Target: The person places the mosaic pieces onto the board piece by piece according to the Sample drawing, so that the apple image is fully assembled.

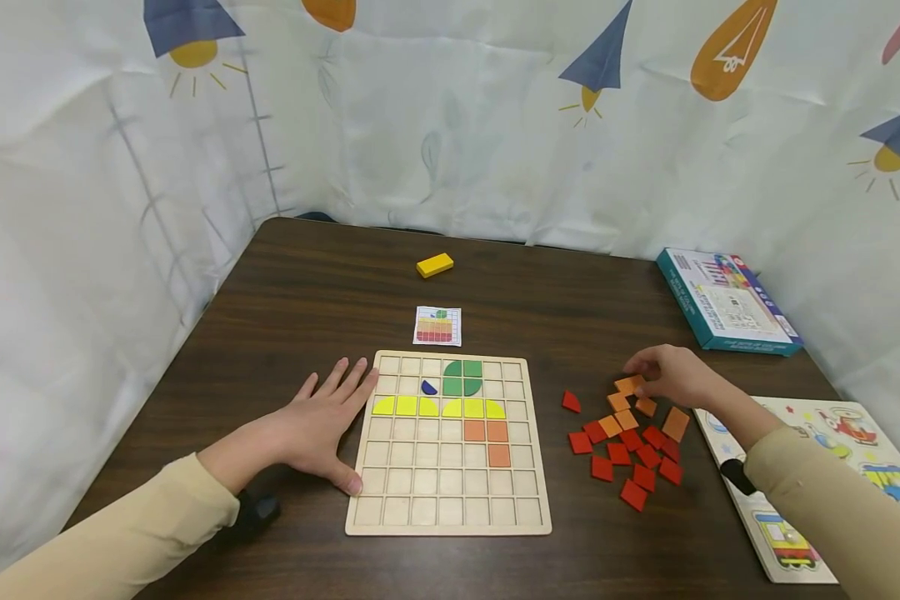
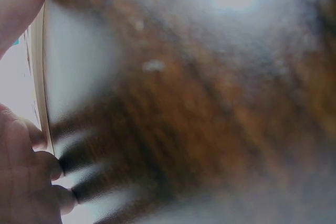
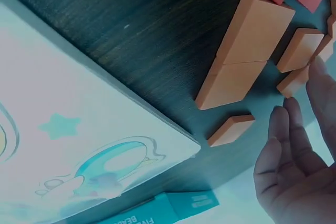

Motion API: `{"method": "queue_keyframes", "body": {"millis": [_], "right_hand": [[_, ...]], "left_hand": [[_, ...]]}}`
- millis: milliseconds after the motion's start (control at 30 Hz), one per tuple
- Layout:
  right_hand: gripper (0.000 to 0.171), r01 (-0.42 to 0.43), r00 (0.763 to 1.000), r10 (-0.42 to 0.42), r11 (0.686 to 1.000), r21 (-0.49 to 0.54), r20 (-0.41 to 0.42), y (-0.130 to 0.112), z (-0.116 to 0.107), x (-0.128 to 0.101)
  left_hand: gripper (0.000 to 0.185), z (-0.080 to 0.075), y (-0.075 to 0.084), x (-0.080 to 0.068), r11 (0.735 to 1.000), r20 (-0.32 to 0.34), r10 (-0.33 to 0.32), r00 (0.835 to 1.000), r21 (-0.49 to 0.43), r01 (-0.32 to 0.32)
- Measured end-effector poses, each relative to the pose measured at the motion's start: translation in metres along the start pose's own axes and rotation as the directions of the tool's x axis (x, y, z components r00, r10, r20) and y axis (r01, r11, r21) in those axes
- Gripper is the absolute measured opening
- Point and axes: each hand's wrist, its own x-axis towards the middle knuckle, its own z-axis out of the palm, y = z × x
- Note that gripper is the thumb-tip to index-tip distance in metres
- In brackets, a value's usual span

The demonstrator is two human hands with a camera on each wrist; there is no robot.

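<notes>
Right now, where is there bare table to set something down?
Bare table lies left of the yellow block and picture card, and between that card and the teal box. Crowded: red tiles and orange tiles between grid board and picture board, right hand at them.

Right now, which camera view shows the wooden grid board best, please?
The head view, because it shows nearly the whole grid board from above. The left wrist view catches just a sliver; the right wrist view, none.

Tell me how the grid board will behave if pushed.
Lying broad and flat, the grid board would probably slide rather than tip. It looks stiff, lying without visible bending. Being gridded, it should keep the yellow tiles from sliding far.
</notes>
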Motion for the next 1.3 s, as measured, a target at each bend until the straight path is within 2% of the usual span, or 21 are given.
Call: {"method": "queue_keyframes", "body": {"millis": [167,600,700,933,1300], "right_hand": [[0.025,0.014,1.000,-0.014,1.000,-0.024,-0.018,0.005,0.001,0.000],[0.008,-0.015,0.998,0.014,1.000,-0.015,-0.055,0.010,0.003,0.001],[0.009,-0.009,0.998,0.008,1.000,-0.010,-0.059,0.012,0.004,0.000],[0.023,-0.014,0.998,0.011,0.999,-0.034,-0.065,0.016,0.003,-0.002],[0.018,-0.027,0.997,0.021,0.997,-0.077,-0.073,0.016,0.003,0.000]], "left_hand": [[0.148,0.000,0.000,0.000,1.000,0.004,-0.002,1.000,-0.004,0.002],[0.148,0.001,-0.002,0.000,1.000,0.004,-0.001,1.000,-0.006,0.001],[0.148,0.002,-0.002,0.001,1.000,0.001,0.002,1.000,-0.003,-0.002],[0.149,0.002,-0.003,0.000,1.000,0.000,0.000,1.000,0.003,0.000],[0.149,0.003,-0.003,0.000,1.000,-0.001,-0.003,1.000,0.003,0.003]]}}
